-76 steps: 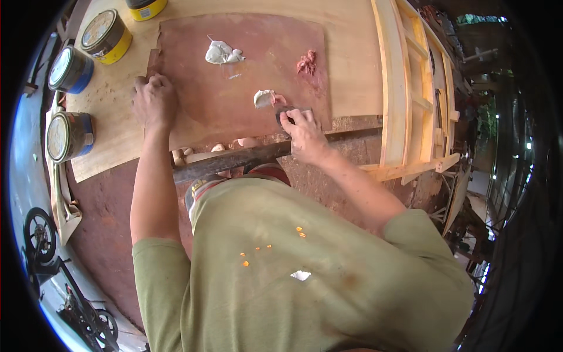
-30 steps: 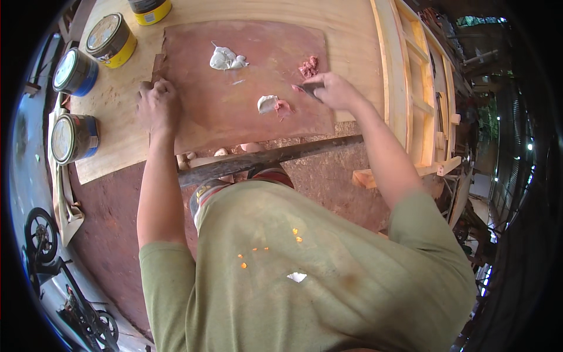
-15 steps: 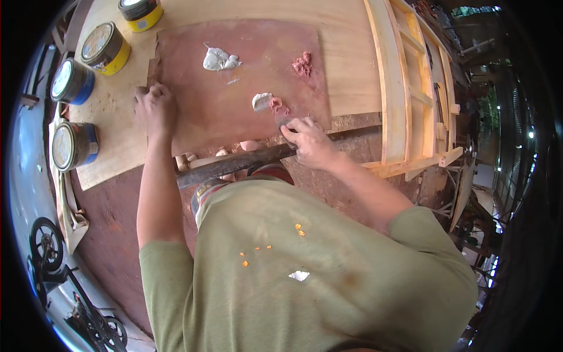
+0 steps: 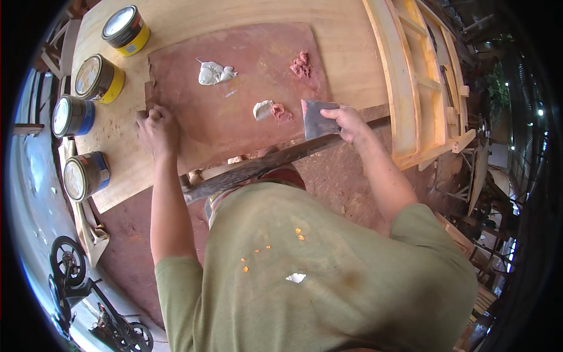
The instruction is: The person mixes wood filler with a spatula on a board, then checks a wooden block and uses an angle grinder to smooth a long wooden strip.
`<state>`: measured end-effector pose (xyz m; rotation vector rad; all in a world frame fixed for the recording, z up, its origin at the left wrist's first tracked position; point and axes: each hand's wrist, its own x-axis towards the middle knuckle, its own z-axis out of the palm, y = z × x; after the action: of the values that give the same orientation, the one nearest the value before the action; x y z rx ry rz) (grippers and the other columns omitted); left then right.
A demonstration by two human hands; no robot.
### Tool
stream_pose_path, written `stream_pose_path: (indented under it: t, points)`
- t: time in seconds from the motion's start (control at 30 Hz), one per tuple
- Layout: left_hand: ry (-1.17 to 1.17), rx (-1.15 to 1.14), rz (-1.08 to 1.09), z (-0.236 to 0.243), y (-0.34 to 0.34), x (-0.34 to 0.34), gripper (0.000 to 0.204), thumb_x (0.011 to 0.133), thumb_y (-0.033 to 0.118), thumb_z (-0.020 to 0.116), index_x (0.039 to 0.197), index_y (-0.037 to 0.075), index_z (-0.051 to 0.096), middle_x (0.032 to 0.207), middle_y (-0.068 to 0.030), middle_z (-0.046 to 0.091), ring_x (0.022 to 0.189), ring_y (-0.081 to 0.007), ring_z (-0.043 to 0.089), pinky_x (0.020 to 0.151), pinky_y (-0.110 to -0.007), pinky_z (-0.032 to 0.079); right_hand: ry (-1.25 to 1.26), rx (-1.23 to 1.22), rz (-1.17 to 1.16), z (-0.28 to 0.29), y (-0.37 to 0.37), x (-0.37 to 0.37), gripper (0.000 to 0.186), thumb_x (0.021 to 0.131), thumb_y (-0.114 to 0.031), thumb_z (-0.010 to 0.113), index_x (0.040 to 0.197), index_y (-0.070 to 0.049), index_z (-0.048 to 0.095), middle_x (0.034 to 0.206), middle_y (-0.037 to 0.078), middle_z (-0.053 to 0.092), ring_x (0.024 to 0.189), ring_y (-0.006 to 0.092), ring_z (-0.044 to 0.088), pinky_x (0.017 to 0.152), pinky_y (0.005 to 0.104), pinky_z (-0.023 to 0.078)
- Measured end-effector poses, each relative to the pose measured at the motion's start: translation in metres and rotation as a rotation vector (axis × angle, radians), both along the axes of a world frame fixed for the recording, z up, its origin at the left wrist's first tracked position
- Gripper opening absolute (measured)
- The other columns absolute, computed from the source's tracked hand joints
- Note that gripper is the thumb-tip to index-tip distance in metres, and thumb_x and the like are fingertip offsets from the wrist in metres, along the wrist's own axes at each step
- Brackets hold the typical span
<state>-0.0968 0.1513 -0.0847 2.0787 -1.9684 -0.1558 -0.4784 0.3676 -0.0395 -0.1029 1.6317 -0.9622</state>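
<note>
My left hand [image 4: 157, 130] is curled at the left edge of a reddish-brown sheet [image 4: 193, 120], beside a narrow dark strip; what its fingers grip is unclear. My right hand [image 4: 349, 123] holds a flat grey metal scraper [image 4: 316, 122], with pink paste along its left edge, near the sheet's right side. Left of the scraper lie a cream paste dab [image 4: 262, 110] and an adjoining pink smear [image 4: 280, 114]. A larger white blob [image 4: 214, 73] is at the sheet's upper left, a lumpy pink pile [image 4: 300, 64] at its upper right.
Several paint-type cans [image 4: 97, 75] line the left of the plywood board [image 4: 343, 58]. A wooden frame [image 4: 410, 88] stands on the right. A dark beam [image 4: 252, 170] runs below the board. A motorbike [image 4: 69, 261] is at the lower left, a green-shirted torso [image 4: 305, 246] below.
My right hand has moved right from the lower smear and turned, exposing the scraper's broad face. The view has shifted, so the board and cans appear lower.
</note>
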Motion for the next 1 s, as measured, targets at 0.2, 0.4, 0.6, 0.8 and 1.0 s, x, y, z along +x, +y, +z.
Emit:
stream_pose_path:
  t: [0.2, 0.4, 0.6, 0.8, 1.0]
  points:
    - [-0.019, -0.042, -0.013, 0.002, 0.000, -0.004, 0.043, 0.098, 0.032, 0.046, 0.087, 0.002, 0.073, 0.111, -0.0216, 0.063, 0.103, -0.0407, 0.062, 0.085, -0.050, 0.053, 0.375, -0.036, 0.122, -0.025, -0.002, 0.010, 0.029, 0.088, -0.007, 0.069, 0.114, 0.004, 0.065, 0.101, 0.012, 0.071, 0.089, 0.0202, 0.069, 0.080, 0.0347, 0.055]
    - [-0.015, -0.049, -0.010, 0.004, 0.001, -0.002, 0.042, 0.098, 0.032, 0.046, 0.087, 0.002, 0.073, 0.111, -0.0211, 0.063, 0.104, -0.0402, 0.062, 0.085, -0.050, 0.053, 0.340, 0.061, 0.209, -0.032, -0.013, 0.003, 0.026, 0.087, -0.006, 0.069, 0.110, 0.005, 0.065, 0.097, 0.011, 0.071, 0.088, 0.0180, 0.067, 0.077, 0.0334, 0.054]
    - [0.005, -0.051, 0.011, 0.010, 0.002, -0.008, 0.042, 0.098, 0.032, 0.047, 0.085, 0.001, 0.072, 0.109, -0.0205, 0.064, 0.103, -0.0392, 0.062, 0.085, -0.049, 0.053, 0.521, -0.022, 0.253, -0.044, -0.007, 0.035, 0.027, 0.086, -0.007, 0.071, 0.110, 0.002, 0.067, 0.092, 0.009, 0.072, 0.083, 0.0183, 0.067, 0.074, 0.0333, 0.053]
    - [0.014, -0.038, 0.008, 0.009, 0.002, -0.008, 0.041, 0.097, 0.031, 0.047, 0.083, 0.002, 0.073, 0.108, -0.0202, 0.064, 0.102, -0.0391, 0.063, 0.085, -0.049, 0.053, 0.521, -0.057, 0.239, -0.051, -0.009, 0.075, 0.023, 0.086, -0.010, 0.071, 0.106, 0.002, 0.068, 0.089, 0.008, 0.071, 0.081, 0.0174, 0.066, 0.072, 0.0333, 0.053]
    - [0.040, -0.033, 0.019, 0.007, 0.002, -0.004, 0.044, 0.098, 0.034, 0.044, 0.088, 0.002, 0.073, 0.115, -0.0185, 0.063, 0.105, -0.0413, 0.061, 0.087, -0.051, 0.051, 0.298, 0.015, 0.156, -0.026, -0.003, 0.069, 0.025, 0.086, -0.004, 0.070, 0.109, 0.005, 0.065, 0.095, 0.011, 0.071, 0.084, 0.0186, 0.068, 0.075, 0.0352, 0.056]
